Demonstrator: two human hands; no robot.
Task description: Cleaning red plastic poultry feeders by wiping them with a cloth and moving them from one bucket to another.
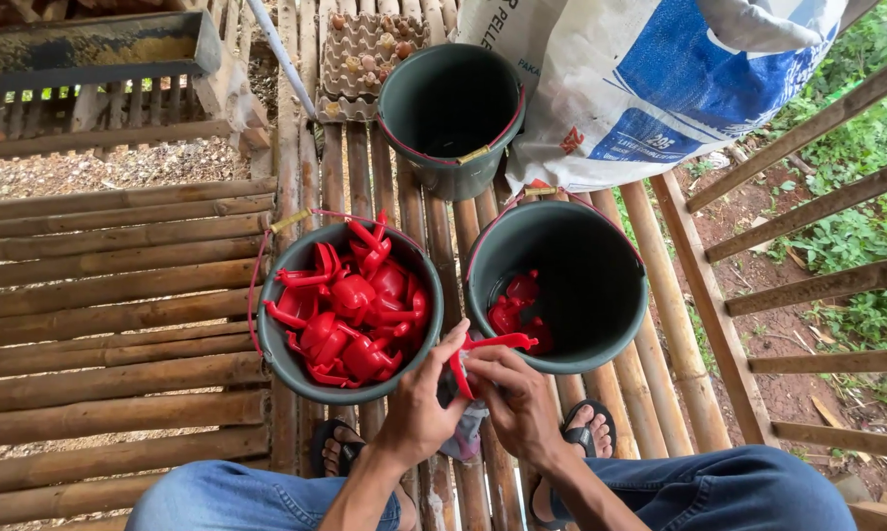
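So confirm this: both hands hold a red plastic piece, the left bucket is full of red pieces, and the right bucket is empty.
Not quite. In the head view the right bucket holds a few red pieces at its bottom. The rest stands: both hands hold a red plastic piece, and the left bucket is full.

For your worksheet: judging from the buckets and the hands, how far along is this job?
Done: a few red plastic pieces lie in the right bucket. In hand: the left hand and right hand hold one red piece between the buckets. Left: the left bucket is heaped with red parts, so it looks early.
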